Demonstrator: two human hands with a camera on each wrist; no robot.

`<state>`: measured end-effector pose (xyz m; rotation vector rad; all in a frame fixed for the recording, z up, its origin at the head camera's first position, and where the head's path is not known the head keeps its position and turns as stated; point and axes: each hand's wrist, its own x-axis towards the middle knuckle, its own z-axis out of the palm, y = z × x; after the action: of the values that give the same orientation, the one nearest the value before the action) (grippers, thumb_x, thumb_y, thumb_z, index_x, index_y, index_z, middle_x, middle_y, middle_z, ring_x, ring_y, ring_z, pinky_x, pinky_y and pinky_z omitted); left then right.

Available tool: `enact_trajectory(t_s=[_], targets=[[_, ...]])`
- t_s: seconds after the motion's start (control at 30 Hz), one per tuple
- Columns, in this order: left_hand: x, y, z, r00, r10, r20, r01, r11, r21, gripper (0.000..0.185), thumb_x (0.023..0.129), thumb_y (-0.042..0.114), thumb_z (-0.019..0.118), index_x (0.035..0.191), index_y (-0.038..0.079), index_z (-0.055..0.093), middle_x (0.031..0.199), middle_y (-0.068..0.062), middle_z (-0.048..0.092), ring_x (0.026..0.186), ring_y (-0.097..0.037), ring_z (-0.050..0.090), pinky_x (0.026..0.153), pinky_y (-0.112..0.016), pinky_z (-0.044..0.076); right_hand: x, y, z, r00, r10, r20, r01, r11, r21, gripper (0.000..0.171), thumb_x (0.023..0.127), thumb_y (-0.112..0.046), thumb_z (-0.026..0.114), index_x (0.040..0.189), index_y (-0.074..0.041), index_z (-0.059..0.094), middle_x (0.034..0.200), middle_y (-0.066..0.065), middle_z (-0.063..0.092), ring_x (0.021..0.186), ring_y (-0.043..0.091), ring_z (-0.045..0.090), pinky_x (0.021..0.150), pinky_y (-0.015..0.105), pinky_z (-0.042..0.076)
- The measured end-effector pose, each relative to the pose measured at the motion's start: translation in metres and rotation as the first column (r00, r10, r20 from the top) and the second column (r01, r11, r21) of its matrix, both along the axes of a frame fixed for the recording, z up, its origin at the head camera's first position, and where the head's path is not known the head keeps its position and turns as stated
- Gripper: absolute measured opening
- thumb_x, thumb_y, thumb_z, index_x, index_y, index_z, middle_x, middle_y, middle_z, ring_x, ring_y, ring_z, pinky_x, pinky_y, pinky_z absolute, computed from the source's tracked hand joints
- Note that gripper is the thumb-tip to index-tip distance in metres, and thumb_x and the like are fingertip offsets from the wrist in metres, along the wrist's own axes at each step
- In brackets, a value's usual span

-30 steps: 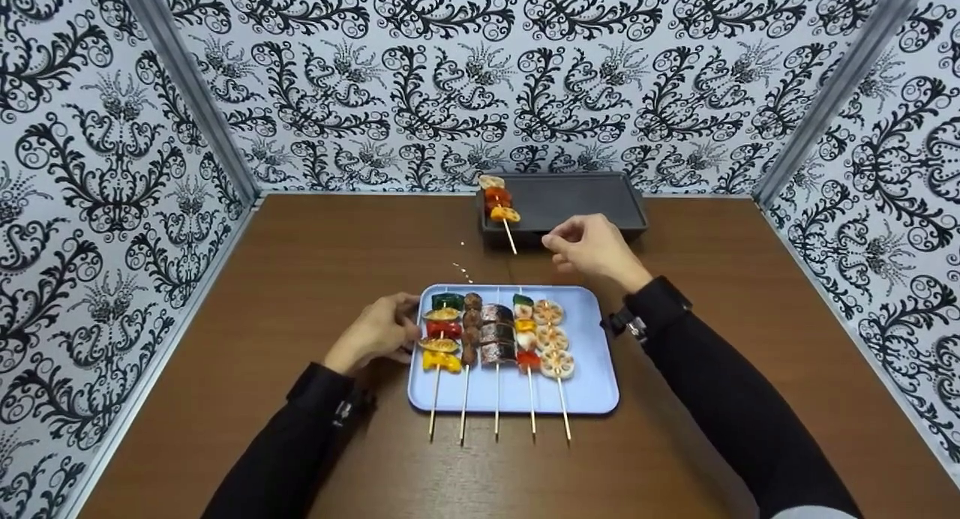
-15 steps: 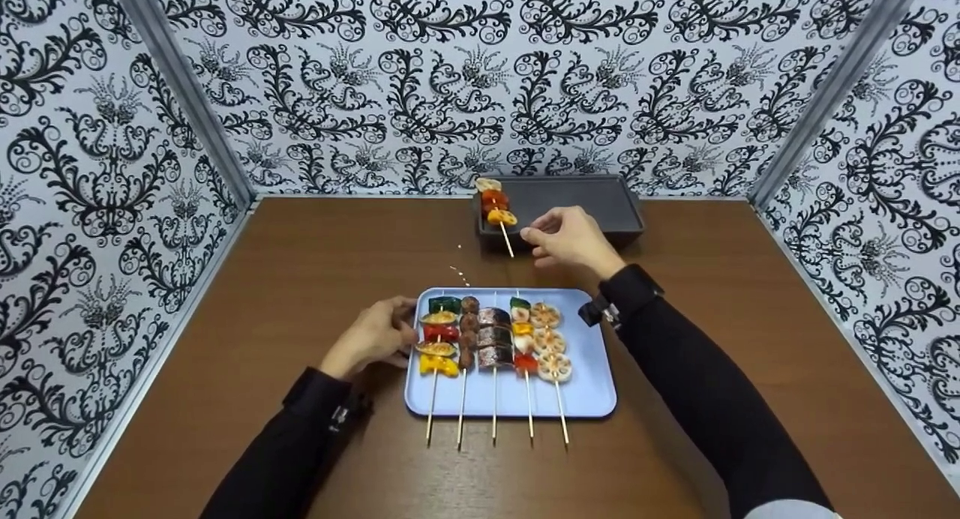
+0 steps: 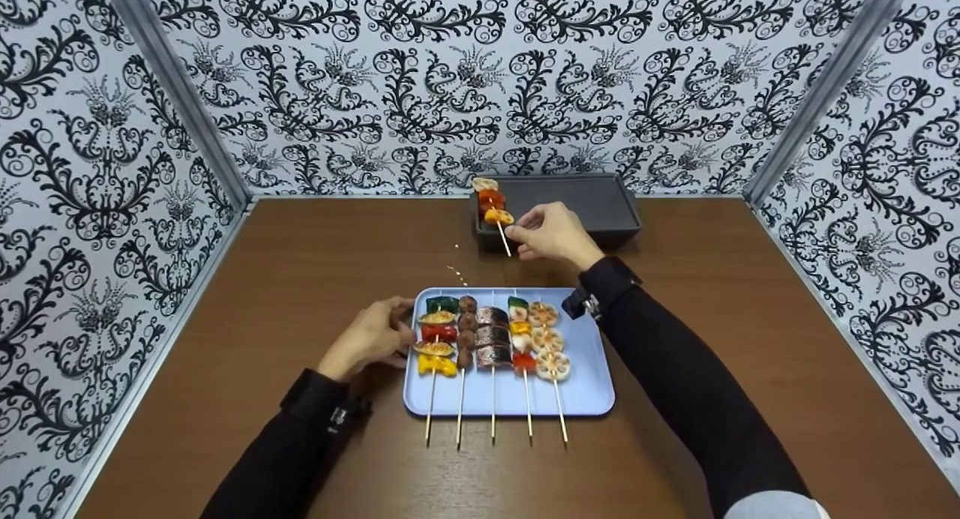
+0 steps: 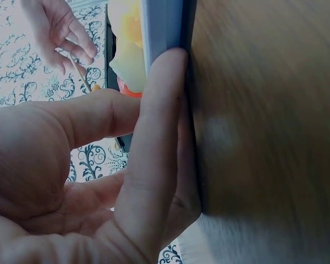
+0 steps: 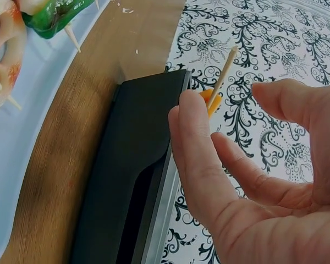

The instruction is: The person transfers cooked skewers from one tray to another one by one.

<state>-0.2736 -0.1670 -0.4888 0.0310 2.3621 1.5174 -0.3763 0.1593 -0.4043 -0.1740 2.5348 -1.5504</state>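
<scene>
My left hand (image 3: 369, 339) holds the left edge of a pale blue tray (image 3: 592, 369); in the left wrist view its fingers (image 4: 159, 110) lie along the outer side of the rim. On the tray, several skewers lie side by side, including a lotus root skewer (image 3: 553, 365) and a meatball skewer (image 3: 466, 320). Behind it, one vegetable skewer (image 3: 491, 199) rests on the left end of a black grill plate (image 3: 577, 196), its stick jutting toward me. My right hand (image 3: 555, 234) is at that stick (image 5: 223, 77), thumb and fingers spread apart around it.
The tray and grill plate stand on a brown wooden table (image 3: 322, 256), with patterned walls (image 3: 480, 84) behind and at both sides. A few pale crumbs (image 3: 457, 274) lie left of the gap between tray and grill plate. The tray's skewer sticks overhang its front edge.
My right hand has moved left along the front of the grill plate to the skewer's stick. My left hand stays at the tray's edge. The skewers keep their places.
</scene>
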Motion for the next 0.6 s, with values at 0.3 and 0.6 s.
enact_trajectory(t_s=[0.3,0.6], targets=[[0.001,-0.001,0.003,1.000,0.001,0.008,0.000,1.000,-0.010,0.069,0.091,-0.009,0.065,0.155,0.010,0.049,0.106,-0.020,0.063,0.078,-0.030,0.072,0.063,-0.042,0.068,-0.006,-0.015,-0.004,1.000,-0.004,0.029,0.005,1.000,-0.008,0.034,0.095,-0.023,0.079,0.116,0.001,0.067,0.108,0.025,0.073,0.086,0.032,0.078,0.069,0.033,0.067],[0.001,-0.002,0.001,1.000,-0.006,-0.002,0.006,1.000,0.004,0.067,0.091,-0.008,0.067,0.154,0.009,0.050,0.100,-0.020,0.062,0.075,-0.031,0.071,0.062,-0.043,0.068,-0.007,-0.026,-0.009,1.000,-0.024,-0.006,0.024,0.997,0.067,0.024,0.094,-0.021,0.080,0.105,-0.001,0.073,0.090,0.017,0.077,0.072,0.025,0.077,0.066,0.034,0.067]])
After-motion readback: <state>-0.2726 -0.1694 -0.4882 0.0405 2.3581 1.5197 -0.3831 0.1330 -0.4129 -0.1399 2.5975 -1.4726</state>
